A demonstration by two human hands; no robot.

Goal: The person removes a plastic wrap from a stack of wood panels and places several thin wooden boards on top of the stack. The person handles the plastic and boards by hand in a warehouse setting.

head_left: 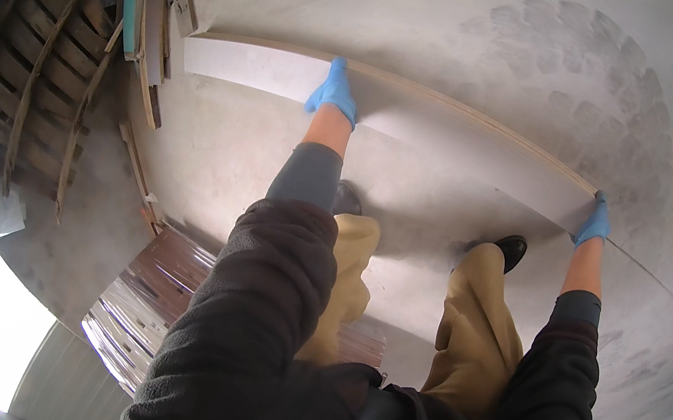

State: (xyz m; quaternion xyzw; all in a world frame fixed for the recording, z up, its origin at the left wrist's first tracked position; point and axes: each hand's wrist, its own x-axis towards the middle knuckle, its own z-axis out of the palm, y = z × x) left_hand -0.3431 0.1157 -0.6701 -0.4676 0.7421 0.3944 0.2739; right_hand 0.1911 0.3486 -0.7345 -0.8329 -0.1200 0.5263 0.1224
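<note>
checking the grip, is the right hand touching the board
Touching. The head view shows the right hand with its gloved fingers wrapped over the edge of the board; no gap shows.

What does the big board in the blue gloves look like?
On the grey concrete floor, look past the two tan trouser legs. The long white panel stretches between the left hand and right hand. Unlike the wooden scraps stacked nearby, it is smooth and pale.

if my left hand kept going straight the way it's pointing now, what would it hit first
The left hand already grips the top edge of the long white board, fingers pointing away from the body. Past that edge, only bare concrete floor shows, though depth is hard to judge.
</note>
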